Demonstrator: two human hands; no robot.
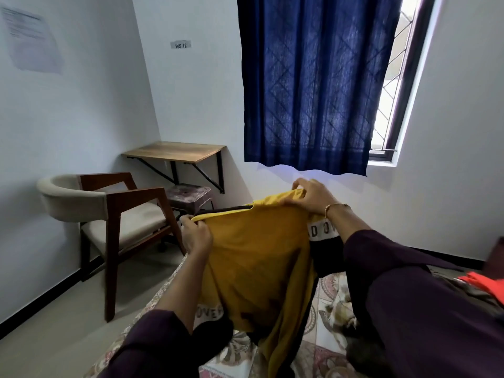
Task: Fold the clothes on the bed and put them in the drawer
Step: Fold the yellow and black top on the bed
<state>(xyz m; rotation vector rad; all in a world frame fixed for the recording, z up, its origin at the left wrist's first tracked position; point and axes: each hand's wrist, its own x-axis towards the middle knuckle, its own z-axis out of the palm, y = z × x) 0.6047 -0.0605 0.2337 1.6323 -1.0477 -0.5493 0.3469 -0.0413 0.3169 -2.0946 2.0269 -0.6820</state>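
Hands hold a yellow shirt point(253, 257) up in the air over the bed point(331, 293), one at each shoulder, so the cloth hangs straight down and its shape can be seen before folding. Left hand point(195, 236) has a narrow grip, fingers curled over the top edge by the dark collar; right hand point(311, 196) pinches the other shoulder a little higher, so the top edge slopes up toward the window. Both sleeves, dark with a white lettered band, dangle beside the forearms, and the shirt's lower part trails down to the patterned bedcover. I judge this to be the start of folding this piece: it looks held out to be lined up, probably to be laid flat on the bed next. More clothes, with something red point(482, 285) among them, lie at the right edge of the bed. No drawer shows in this view. A chair point(109, 211) stands on the floor past the bed's left side
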